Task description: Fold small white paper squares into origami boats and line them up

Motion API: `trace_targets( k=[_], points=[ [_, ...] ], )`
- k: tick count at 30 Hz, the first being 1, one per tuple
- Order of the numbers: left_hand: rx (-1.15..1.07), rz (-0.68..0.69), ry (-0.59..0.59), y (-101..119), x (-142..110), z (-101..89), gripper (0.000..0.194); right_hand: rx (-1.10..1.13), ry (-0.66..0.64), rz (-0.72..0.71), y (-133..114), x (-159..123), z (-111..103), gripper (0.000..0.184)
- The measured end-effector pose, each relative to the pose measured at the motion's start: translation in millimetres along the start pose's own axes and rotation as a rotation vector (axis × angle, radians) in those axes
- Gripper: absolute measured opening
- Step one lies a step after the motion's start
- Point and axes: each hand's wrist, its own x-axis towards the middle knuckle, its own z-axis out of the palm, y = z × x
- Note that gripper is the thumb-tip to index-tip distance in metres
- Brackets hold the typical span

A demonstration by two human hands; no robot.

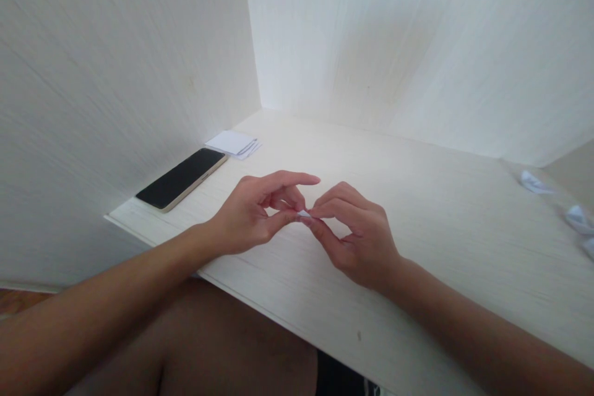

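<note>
A small piece of white folded paper [304,213] is pinched between my two hands, above the white tabletop [417,229]. My left hand [260,207] grips its left side with thumb and fingers, while the index finger stretches out over it. From the other side, my right hand [355,229] holds the paper between thumb and fingertips. Most of the paper is hidden by the fingers, so its full shape cannot be made out.
Left of my hands lies a dark-screened phone [183,178] along the side wall. Behind it is a small stack of white paper sheets [234,143]. Several small folded paper pieces [536,182] sit at the far right. White panels [394,43] enclose the table's back and left.
</note>
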Motion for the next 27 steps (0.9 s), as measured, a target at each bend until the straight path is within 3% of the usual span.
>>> trace_targets(
  k=[10, 27],
  points=[
    [0.182, 0.167, -0.011, 4.9, -2.3, -0.6, 0.051, 0.016, 0.030, -0.037, -3.5, -0.1, 1.8, 0.012],
    [0.224, 0.276, -0.017, 4.9, -0.6, 1.8, 0.057, -0.017, 0.049, -0.136, -6.8, 1.1, 2.6, 0.015]
  ],
)
